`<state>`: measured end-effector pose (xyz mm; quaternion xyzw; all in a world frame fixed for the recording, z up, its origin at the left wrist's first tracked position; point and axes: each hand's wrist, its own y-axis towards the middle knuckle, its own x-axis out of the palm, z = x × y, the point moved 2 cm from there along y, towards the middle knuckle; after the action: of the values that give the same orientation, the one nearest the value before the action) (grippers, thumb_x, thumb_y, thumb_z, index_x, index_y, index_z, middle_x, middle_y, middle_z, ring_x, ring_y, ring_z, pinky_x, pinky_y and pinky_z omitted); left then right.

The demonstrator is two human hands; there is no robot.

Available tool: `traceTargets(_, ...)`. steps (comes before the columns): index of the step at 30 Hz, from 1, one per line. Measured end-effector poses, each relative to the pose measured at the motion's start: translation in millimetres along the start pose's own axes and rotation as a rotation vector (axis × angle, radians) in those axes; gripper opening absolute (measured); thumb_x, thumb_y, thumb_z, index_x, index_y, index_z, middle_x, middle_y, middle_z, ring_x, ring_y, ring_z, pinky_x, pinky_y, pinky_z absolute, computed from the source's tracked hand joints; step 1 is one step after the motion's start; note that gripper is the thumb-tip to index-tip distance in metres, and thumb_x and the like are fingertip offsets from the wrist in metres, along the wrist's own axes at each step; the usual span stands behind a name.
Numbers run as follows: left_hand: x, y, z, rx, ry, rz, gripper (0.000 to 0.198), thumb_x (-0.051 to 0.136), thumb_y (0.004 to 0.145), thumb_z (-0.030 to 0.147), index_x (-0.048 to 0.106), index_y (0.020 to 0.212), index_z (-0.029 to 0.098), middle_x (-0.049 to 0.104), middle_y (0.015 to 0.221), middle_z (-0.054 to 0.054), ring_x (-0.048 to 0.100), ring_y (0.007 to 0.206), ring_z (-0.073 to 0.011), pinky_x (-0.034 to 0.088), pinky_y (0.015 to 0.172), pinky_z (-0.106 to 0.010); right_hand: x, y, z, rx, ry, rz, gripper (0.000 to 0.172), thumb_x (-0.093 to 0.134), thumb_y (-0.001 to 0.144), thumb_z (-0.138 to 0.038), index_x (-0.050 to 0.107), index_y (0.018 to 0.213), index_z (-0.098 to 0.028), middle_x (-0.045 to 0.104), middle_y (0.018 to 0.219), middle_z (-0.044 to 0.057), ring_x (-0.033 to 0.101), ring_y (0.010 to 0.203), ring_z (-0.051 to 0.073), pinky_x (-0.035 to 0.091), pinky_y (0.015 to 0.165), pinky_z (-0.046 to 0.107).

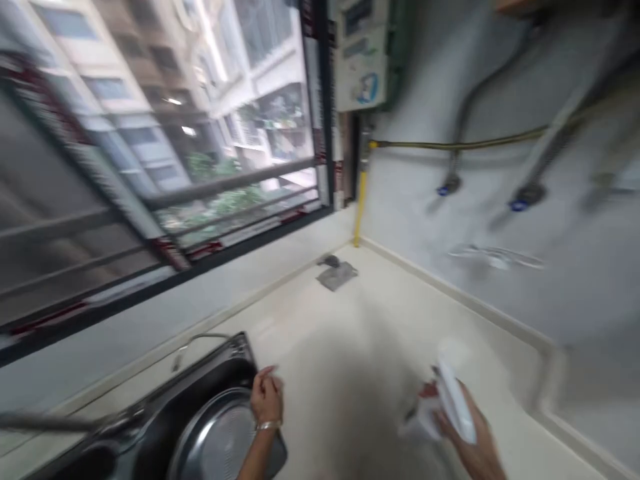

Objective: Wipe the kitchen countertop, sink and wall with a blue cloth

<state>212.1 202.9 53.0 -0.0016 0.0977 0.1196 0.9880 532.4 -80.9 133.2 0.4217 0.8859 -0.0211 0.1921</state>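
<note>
Above the right edge of a dark sink [150,427] is my left hand [267,395], its fingers curled together; whether anything is inside them is not visible. A round metal basin [223,437] sits in the sink beside that wrist, which wears a bracelet. Over the pale countertop [310,360] at the lower right, my right hand [470,427] grips a white object [456,402], blurred by motion. A whitish cloth or bag [423,421] and something small and red hang at the same hand, too smeared to make out.
A grey cloth [337,275] with a dark round item lies near the back corner. A yellow pipe [361,207] runs down that corner. Blue-marked valves [520,204] and hoses are on the right wall. A window with railings is at the left, and a faucet [50,421] reaches over the sink.
</note>
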Motion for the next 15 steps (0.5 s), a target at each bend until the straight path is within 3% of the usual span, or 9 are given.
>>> traceTargets(1, 17.5, -12, -5, 0.011, 0.018, -0.113, 0.041, 0.054, 0.077, 0.052, 0.066, 0.098, 0.019, 0.05, 0.051, 0.005, 0.046, 0.043, -0.0149, 0.036, 0.043, -0.025, -3, 1, -9, -0.024, 0.078, -0.084, 0.071, 0.063, 0.076, -0.071, 0.054, 0.132, -0.028, 0.076, 0.099, 0.01, 0.074, 0.094, 0.033, 0.06, 0.086, 0.044)
traceTargets(3, 51.3, -29, -11, 0.098, 0.085, -0.424, 0.036, 0.059, 0.076, 0.05, 0.072, 0.094, 0.022, 0.053, 0.05, 0.004, 0.047, 0.042, -0.014, 0.039, 0.045, -0.024, -6, 8, -26, -0.1, 0.18, -0.123, 0.064, 0.065, 0.081, -0.065, 0.054, 0.13, -0.026, 0.074, 0.096, 0.008, 0.072, 0.087, 0.029, 0.059, 0.079, 0.039)
traceTargets(5, 78.8, -38, -13, 0.328, 0.183, -0.773, 0.031, 0.058, 0.079, 0.046, 0.075, 0.093, 0.025, 0.064, 0.057, 0.003, 0.053, 0.045, -0.0128, 0.045, 0.052, -0.023, -6, 15, -39, -0.157, 0.239, -0.135, 0.053, 0.065, 0.086, -0.059, 0.054, 0.127, -0.027, 0.07, 0.09, 0.005, 0.069, 0.08, 0.024, 0.057, 0.071, 0.034)
traceTargets(7, 95.0, -44, -14, 0.591, 0.312, -1.004, 0.032, 0.049, 0.086, 0.041, 0.074, 0.098, 0.026, 0.075, 0.075, 0.001, 0.061, 0.054, -0.0126, 0.049, 0.061, -0.023, -2, 18, -46, -0.184, 0.264, -0.13, 0.041, 0.065, 0.089, -0.053, 0.056, 0.12, -0.027, 0.066, 0.087, 0.002, 0.065, 0.073, 0.02, 0.054, 0.064, 0.03)
traceTargets(8, 99.1, -46, -14, 0.682, 0.391, -1.046, 0.035, 0.043, 0.089, 0.039, 0.073, 0.102, 0.027, 0.076, 0.08, 0.0, 0.064, 0.058, -0.0131, 0.05, 0.064, -0.023, 0, 18, -48, -0.188, 0.27, -0.122, 0.037, 0.065, 0.09, -0.051, 0.057, 0.117, -0.027, 0.065, 0.087, 0.002, 0.063, 0.072, 0.019, 0.053, 0.063, 0.03)
traceTargets(10, 102.5, -46, -16, 0.719, 0.538, -1.021, 0.041, 0.034, 0.093, 0.036, 0.071, 0.107, 0.026, 0.074, 0.075, 0.0, 0.066, 0.061, -0.0151, 0.05, 0.065, -0.025, 3, 17, -45, -0.186, 0.283, -0.105, 0.035, 0.065, 0.09, -0.049, 0.058, 0.116, -0.026, 0.064, 0.089, 0.003, 0.062, 0.073, 0.018, 0.053, 0.064, 0.029)
traceTargets(15, 104.8, -50, -17, 0.595, 0.673, -0.996, 0.044, 0.029, 0.096, 0.037, 0.068, 0.114, 0.025, 0.072, 0.074, -0.001, 0.067, 0.065, -0.0185, 0.05, 0.071, -0.029, 10, 10, -20, -0.146, 0.324, -0.036, 0.048, 0.068, 0.088, -0.05, 0.057, 0.129, -0.027, 0.068, 0.086, 0.002, 0.068, 0.078, 0.021, 0.058, 0.079, 0.037)
